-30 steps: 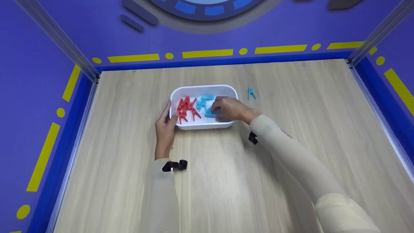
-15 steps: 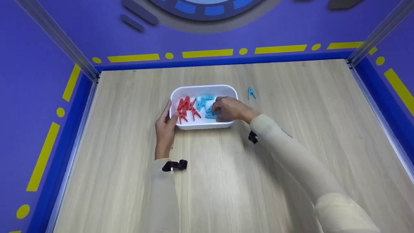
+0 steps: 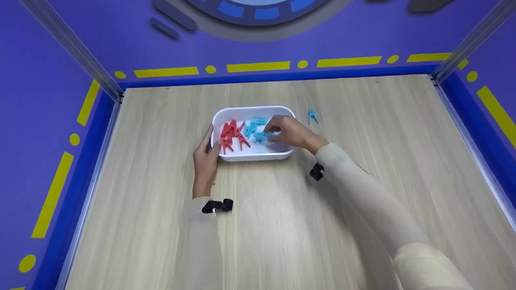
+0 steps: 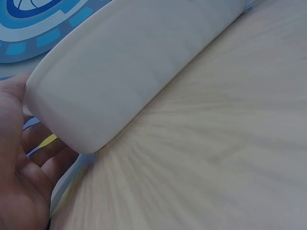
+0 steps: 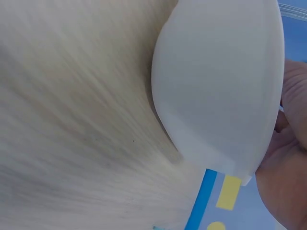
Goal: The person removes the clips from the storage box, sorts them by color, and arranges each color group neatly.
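A white plastic tub (image 3: 258,156) sits on the table with red clothespins (image 3: 230,131) at its left end and light-blue clothespins (image 3: 250,129) around its middle. My left hand (image 3: 205,161) holds the tub's left end, thumb on the rim and fingers along the outer wall. Inside the right half, my right hand (image 3: 295,132) pinches a blue clothespin (image 3: 268,134) between thumb and fingertips, above another blue one. The right wrist view shows the tub's outside wall (image 5: 216,86), which hides the fingertips.
One more blue clothespin (image 3: 312,116) lies on the wooden table (image 3: 266,225), right of the tub. Purple-blue panels (image 3: 258,48) with yellow marks enclose the table at the back and both sides.
My right hand has lifted slightly from the tub's floor, bringing up a blue clothespin. The left hand and tub stay in place.
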The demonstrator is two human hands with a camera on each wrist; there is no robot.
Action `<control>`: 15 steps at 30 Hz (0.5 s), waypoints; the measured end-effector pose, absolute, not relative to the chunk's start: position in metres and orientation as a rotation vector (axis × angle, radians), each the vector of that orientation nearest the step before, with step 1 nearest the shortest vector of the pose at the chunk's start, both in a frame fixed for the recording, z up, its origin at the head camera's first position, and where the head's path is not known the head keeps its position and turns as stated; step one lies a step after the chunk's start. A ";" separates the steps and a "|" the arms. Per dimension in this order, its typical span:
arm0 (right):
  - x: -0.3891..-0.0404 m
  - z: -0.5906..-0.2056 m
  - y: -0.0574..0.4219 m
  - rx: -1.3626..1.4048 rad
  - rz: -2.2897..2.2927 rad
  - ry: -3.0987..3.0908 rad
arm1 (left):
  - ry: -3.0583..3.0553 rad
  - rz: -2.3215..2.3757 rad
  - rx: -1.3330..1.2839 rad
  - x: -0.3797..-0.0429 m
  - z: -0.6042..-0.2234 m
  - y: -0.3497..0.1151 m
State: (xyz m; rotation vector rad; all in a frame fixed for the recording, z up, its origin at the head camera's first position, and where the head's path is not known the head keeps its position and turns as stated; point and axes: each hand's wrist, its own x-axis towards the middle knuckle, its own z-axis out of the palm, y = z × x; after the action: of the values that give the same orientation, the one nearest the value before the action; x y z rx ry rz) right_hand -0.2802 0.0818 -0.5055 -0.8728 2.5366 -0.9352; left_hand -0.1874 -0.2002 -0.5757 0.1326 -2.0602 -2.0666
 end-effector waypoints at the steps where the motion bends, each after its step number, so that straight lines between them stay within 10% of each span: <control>1: -0.280 -0.505 0.083 -0.874 -0.956 2.543 | -2.066 -2.064 0.138 -0.187 -0.576 -0.200; 15: -0.273 -0.496 0.109 -0.782 -1.242 2.681 | -2.060 -2.043 0.119 -0.187 -0.577 -0.200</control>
State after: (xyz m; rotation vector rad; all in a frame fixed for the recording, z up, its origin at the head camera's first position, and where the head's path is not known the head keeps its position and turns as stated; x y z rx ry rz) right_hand -0.2730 0.1090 -0.4964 -0.7817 2.6808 -1.2420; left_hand -0.1875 -0.2004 -0.5770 0.1192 -2.0599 -2.0431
